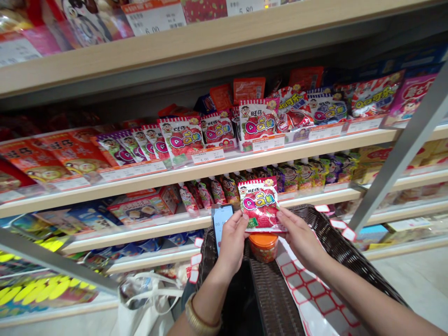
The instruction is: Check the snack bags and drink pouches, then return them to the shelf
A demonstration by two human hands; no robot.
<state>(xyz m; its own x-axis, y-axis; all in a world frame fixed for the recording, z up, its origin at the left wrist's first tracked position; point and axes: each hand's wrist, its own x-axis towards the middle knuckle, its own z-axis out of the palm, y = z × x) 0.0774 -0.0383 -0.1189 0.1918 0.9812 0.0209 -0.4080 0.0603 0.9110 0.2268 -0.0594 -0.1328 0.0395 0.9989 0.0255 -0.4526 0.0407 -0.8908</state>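
Observation:
A red and pink strawberry candy packet [259, 204] is held up between both hands above a dark woven basket [336, 247]. My left hand [231, 242] pinches the packet's left edge and also grips a phone [221, 223] with a lit screen. My right hand [297, 235] holds the packet's right edge with closed fingers. Under the packet, inside the basket, stands a jar with an orange lid [263, 243]. A gold bracelet [199, 318] circles my left wrist.
Wooden shop shelves [224, 165] in front carry rows of similar candy packets [182, 137] with price tags. A white and red patterned bag [315, 298] lies in the basket. A white tote bag [147, 303] hangs at lower left. Grey metal struts [399, 154] cross the shelves.

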